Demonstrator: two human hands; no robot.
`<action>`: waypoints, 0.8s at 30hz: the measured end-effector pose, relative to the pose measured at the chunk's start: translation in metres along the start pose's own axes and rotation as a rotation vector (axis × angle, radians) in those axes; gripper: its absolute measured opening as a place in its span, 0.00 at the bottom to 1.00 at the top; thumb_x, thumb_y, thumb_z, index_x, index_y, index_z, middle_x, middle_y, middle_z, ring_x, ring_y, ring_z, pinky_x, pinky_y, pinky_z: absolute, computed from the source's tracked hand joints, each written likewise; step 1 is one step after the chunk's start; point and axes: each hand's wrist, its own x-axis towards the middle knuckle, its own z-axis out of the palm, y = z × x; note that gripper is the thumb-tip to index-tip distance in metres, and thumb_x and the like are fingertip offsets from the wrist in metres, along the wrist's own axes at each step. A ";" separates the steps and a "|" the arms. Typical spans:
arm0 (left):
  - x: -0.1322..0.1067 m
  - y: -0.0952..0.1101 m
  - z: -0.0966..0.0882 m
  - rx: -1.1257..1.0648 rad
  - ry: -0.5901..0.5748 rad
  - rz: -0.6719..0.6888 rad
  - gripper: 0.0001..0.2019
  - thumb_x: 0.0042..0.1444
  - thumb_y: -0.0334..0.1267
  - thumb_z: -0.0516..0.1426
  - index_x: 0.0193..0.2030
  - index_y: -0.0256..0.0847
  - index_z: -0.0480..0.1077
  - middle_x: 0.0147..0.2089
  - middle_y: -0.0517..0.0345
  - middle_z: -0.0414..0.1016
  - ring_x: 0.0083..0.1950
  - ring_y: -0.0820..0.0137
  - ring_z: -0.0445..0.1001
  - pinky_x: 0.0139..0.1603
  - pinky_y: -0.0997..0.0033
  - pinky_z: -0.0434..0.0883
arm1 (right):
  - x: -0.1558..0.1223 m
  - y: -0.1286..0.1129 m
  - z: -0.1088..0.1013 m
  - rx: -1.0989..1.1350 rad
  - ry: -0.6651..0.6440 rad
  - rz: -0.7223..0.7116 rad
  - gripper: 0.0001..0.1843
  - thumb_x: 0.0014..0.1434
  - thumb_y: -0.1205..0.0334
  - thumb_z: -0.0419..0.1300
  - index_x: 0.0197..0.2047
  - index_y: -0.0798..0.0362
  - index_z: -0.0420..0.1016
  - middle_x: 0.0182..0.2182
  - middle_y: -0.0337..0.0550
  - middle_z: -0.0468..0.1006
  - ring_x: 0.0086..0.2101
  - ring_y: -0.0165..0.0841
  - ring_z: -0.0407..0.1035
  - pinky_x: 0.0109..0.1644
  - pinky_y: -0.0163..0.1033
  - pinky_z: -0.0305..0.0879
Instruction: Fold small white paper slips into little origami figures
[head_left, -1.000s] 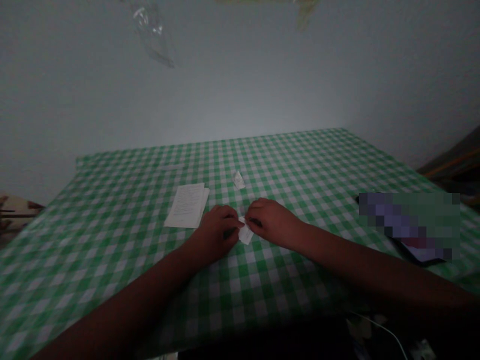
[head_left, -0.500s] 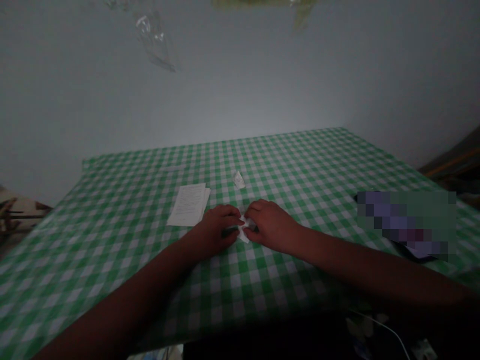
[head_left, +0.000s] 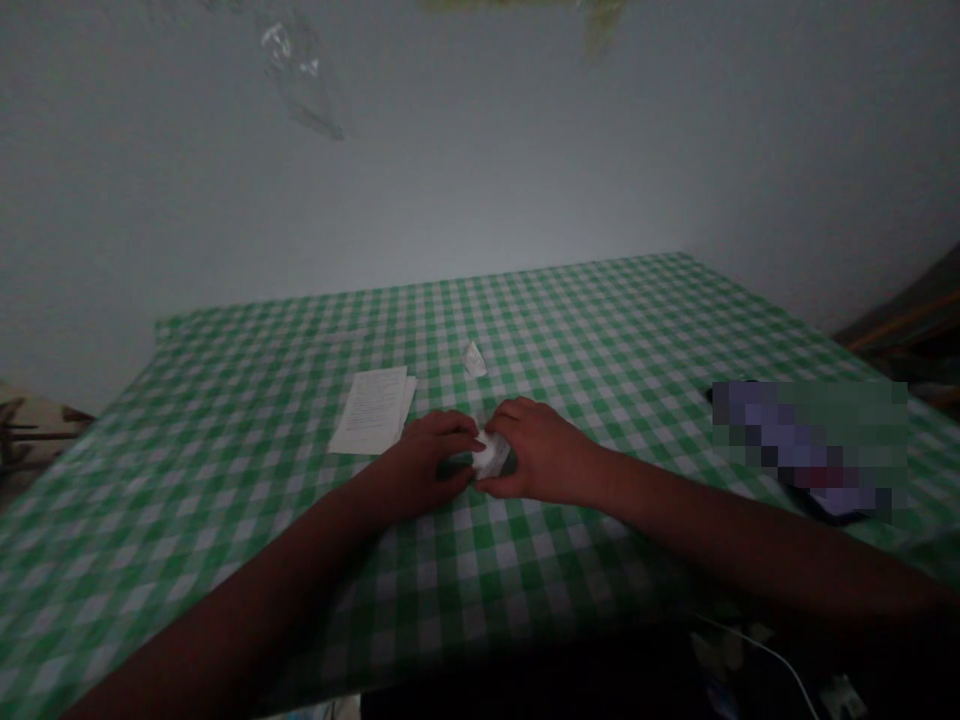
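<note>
Between my hands, low over the checked tablecloth, is a small folded piece of white paper [head_left: 491, 455]. My left hand [head_left: 433, 455] pinches its left side with thumb and fingertips. From the right, my right hand [head_left: 536, 450] curls round the paper, fingers at its far edge and thumb at its near edge. Part of the paper is hidden by the fingers. Left of my left hand lies a short stack of printed sheets [head_left: 369, 410]. Beyond both hands, a small folded paper piece [head_left: 474, 359] rests on the cloth.
A green and white checked tablecloth [head_left: 600, 340] covers the table, which meets a pale wall [head_left: 525, 170]. On the right lies a dark-edged flat object [head_left: 825, 475], mostly blurred out. A white cable [head_left: 780, 660] hangs below the near edge.
My right thumb has shifted toward me and left, to the paper's near edge, and more of the paper's face shows between my hands. The view has moved slightly.
</note>
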 end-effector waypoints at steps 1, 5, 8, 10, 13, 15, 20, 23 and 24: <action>0.000 0.001 -0.001 -0.003 -0.008 -0.003 0.15 0.57 0.33 0.60 0.52 0.44 0.73 0.56 0.51 0.70 0.57 0.60 0.69 0.60 0.53 0.67 | 0.001 0.002 -0.001 0.023 0.003 -0.012 0.25 0.56 0.43 0.63 0.46 0.57 0.75 0.41 0.49 0.76 0.45 0.41 0.68 0.51 0.46 0.63; 0.000 0.005 -0.004 -0.007 -0.045 -0.006 0.17 0.56 0.31 0.59 0.53 0.46 0.72 0.56 0.53 0.70 0.58 0.61 0.68 0.62 0.54 0.65 | 0.003 0.006 0.001 0.019 0.038 -0.003 0.14 0.64 0.56 0.56 0.45 0.56 0.75 0.40 0.48 0.76 0.44 0.38 0.69 0.50 0.44 0.63; 0.000 0.004 -0.003 -0.002 -0.028 0.006 0.17 0.56 0.32 0.59 0.53 0.45 0.73 0.56 0.52 0.70 0.58 0.60 0.68 0.62 0.54 0.65 | 0.002 0.002 0.005 -0.040 0.045 0.031 0.15 0.61 0.53 0.59 0.44 0.56 0.75 0.39 0.48 0.76 0.44 0.40 0.68 0.49 0.45 0.62; 0.001 0.002 0.000 0.003 -0.006 0.011 0.15 0.58 0.33 0.59 0.52 0.44 0.73 0.55 0.52 0.70 0.57 0.61 0.69 0.60 0.54 0.66 | 0.001 -0.002 0.007 -0.066 0.047 0.052 0.19 0.59 0.48 0.61 0.43 0.56 0.75 0.39 0.48 0.75 0.43 0.41 0.68 0.49 0.46 0.62; 0.001 0.000 0.004 0.001 0.023 -0.009 0.12 0.58 0.34 0.59 0.50 0.43 0.74 0.53 0.52 0.71 0.55 0.61 0.70 0.58 0.54 0.67 | 0.000 -0.006 0.008 -0.076 0.058 0.080 0.23 0.57 0.44 0.62 0.43 0.56 0.74 0.40 0.49 0.75 0.43 0.42 0.68 0.49 0.47 0.62; 0.002 -0.001 0.005 -0.008 0.026 -0.026 0.12 0.58 0.34 0.60 0.49 0.43 0.74 0.53 0.52 0.71 0.55 0.62 0.70 0.59 0.55 0.67 | 0.000 -0.007 0.009 -0.076 0.069 0.095 0.22 0.56 0.45 0.62 0.43 0.56 0.74 0.40 0.49 0.75 0.43 0.42 0.68 0.49 0.47 0.62; 0.002 -0.001 0.005 -0.006 0.022 -0.043 0.13 0.57 0.34 0.60 0.49 0.44 0.73 0.54 0.53 0.71 0.57 0.61 0.69 0.61 0.54 0.66 | 0.005 0.003 0.009 -0.113 0.122 0.175 0.16 0.56 0.54 0.62 0.44 0.55 0.71 0.41 0.48 0.75 0.44 0.41 0.68 0.47 0.46 0.62; 0.001 -0.001 0.005 -0.001 0.030 -0.060 0.13 0.57 0.36 0.60 0.50 0.44 0.71 0.55 0.52 0.71 0.58 0.61 0.69 0.61 0.52 0.66 | 0.008 0.014 0.006 -0.124 0.146 0.233 0.14 0.55 0.56 0.61 0.42 0.54 0.69 0.40 0.47 0.74 0.42 0.41 0.68 0.44 0.45 0.62; 0.001 -0.001 0.005 0.003 0.029 -0.067 0.13 0.58 0.36 0.60 0.50 0.43 0.71 0.55 0.52 0.71 0.58 0.60 0.69 0.61 0.51 0.66 | 0.010 0.019 0.005 -0.130 0.151 0.252 0.13 0.55 0.57 0.61 0.42 0.54 0.69 0.40 0.47 0.74 0.42 0.41 0.68 0.43 0.45 0.62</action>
